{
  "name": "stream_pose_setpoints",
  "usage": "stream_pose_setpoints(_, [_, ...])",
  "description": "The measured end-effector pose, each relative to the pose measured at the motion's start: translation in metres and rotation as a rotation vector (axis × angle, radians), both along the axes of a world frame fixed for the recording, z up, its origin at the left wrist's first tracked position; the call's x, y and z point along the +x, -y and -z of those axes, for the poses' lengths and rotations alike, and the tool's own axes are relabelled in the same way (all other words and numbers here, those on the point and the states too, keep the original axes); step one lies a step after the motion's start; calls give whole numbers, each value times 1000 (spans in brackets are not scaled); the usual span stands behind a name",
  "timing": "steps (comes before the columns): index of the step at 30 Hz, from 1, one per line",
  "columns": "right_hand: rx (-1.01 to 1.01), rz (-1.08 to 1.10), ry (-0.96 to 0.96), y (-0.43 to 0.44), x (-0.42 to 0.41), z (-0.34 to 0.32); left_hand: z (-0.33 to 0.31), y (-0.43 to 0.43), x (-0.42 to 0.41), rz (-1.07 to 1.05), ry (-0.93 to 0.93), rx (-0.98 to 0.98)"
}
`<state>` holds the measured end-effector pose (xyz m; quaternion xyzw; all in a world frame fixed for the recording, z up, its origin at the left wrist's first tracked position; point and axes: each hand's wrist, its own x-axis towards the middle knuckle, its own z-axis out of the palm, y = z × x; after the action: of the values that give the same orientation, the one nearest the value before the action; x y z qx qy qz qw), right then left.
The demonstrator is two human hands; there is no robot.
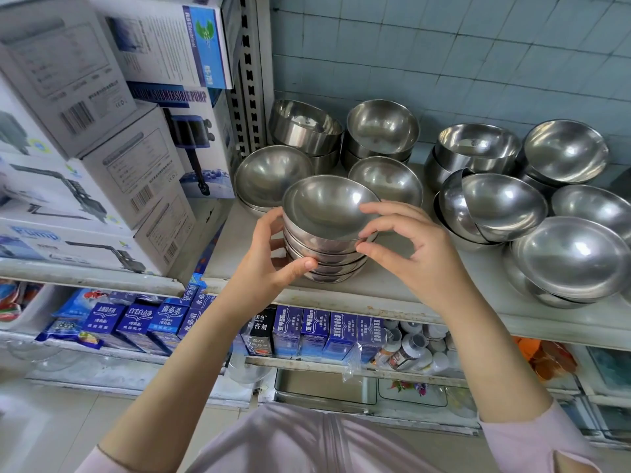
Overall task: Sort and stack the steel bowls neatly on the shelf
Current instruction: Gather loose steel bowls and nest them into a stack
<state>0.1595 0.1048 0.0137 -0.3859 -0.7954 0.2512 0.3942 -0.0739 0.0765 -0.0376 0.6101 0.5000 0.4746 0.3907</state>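
Left of the nested stack of steel bowls [327, 233] stood the cardboard pump cartons [112, 141], squared and piled outside the bowls' bay. The left hand [269, 257] cupped the stack's left flank. Its fingers curled round the upper bowls and its thumb pressed the lower rims, seemingly to hold the nest in line.

The stack appeared to rest at the front edge of the white shelf [392, 295]. It was several shallow round bowls deep, in smooth reflective steel, with the rims showing as close bands. The right hand [413, 250] pinched the stack's right side, forefinger on the top rim and thumb on the wall below. I judged this a squaring grip.

Behind the stack, shorter piles [382, 131] stood upright. Right of it, a leaning pile [495, 206] had bowls tipped and half slid apart, unsorted by my reading. Steel on steel would slip readily.
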Motion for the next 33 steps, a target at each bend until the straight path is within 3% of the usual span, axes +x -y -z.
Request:
stream_pose_setpoints(6, [56, -7, -1, -3, 0, 4, 1, 0, 0, -7, -11, 10])
stream_pose_setpoints(9, [-33, -45, -86, -6, 8, 2, 2, 0, -1, -7, -22, 9])
stream_pose_setpoints(12, [-126, 52, -166, -15, 32, -3, 3, 0, -2, -6, -19, 3])
stream_pose_setpoints(15, [-256, 146, 8, -29, 55, 1, 3, 0, -2, -4, -15, -1])
stream_pose_setpoints(19, [-349, 85, 175, -45, 58, 9, 2, -1, -1, -5, -11, -2])
stream_pose_setpoints(23, [-282, 61, 216, -51, 51, 17, 3, -1, -2, 5, -7, -6])
stream_pose_setpoints(33, [-96, 245, -38, -53, 46, 7, 3, -2, -1, -15, -16, 3])
